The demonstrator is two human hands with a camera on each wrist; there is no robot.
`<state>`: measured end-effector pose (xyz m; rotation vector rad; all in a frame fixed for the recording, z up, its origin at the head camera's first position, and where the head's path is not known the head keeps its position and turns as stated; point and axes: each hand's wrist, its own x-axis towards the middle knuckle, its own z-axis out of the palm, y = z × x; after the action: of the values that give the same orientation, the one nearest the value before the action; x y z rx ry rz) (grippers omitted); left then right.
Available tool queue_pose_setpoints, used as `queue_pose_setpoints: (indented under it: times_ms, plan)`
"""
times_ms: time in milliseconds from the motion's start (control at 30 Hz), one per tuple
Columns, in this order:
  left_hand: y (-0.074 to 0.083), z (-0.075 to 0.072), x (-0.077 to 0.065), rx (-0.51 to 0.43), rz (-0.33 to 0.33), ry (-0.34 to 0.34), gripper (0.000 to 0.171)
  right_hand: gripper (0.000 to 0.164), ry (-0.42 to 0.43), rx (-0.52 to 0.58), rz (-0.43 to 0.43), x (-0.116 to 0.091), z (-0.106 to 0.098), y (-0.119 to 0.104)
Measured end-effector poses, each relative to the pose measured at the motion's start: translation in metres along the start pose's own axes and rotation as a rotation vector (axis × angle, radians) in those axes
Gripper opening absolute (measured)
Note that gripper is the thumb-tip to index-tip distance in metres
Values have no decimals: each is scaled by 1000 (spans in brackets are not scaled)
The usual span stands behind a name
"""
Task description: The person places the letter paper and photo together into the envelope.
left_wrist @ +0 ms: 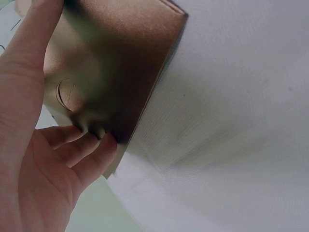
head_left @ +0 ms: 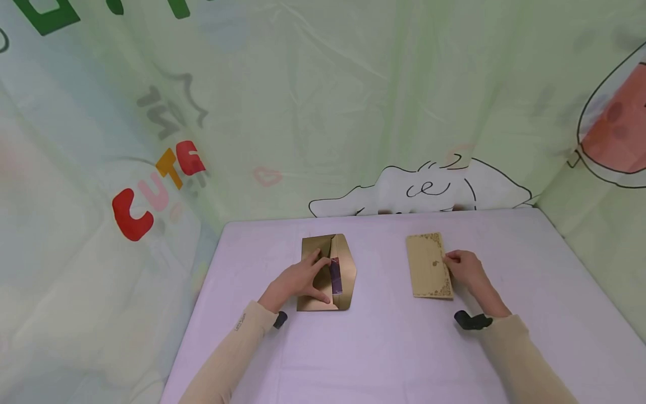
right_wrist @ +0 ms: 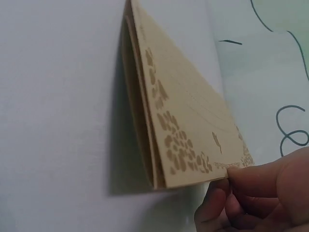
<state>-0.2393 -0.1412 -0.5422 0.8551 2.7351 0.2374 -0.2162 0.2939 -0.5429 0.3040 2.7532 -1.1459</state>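
Observation:
On the left of the table, a gold envelope (head_left: pixel 348 275) lies with its pointed flap spread out to the right. A dark purple slip (head_left: pixel 336 278) shows at its mouth. My left hand (head_left: pixel 305 276) rests over the envelope with fingers and thumb spread apart; in the left wrist view, fingertips (left_wrist: pixel 104 152) touch its gold face. To the right lies a tan folded card (head_left: pixel 426 266) with brown floral corners. Thumb and fingers of my right hand (head_left: pixel 465 268) pinch the card's right edge. The right wrist view shows that card's layers (right_wrist: pixel 140 106) slightly apart along one side.
A pale lilac cloth covers the table (head_left: pixel 373 348). Behind it and at the sides hangs a printed curtain (head_left: pixel 323 112) with cartoon drawings and letters. Dark wrist straps (head_left: pixel 471 320) sit at both cuffs.

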Motion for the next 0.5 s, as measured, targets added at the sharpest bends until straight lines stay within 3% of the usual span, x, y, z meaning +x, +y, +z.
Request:
queue_pose_setpoints:
  times_ms: [500]
  plan:
    - [1,-1,0,-5,-4,-6,101,39,-25,92,-53,-7,7,-36]
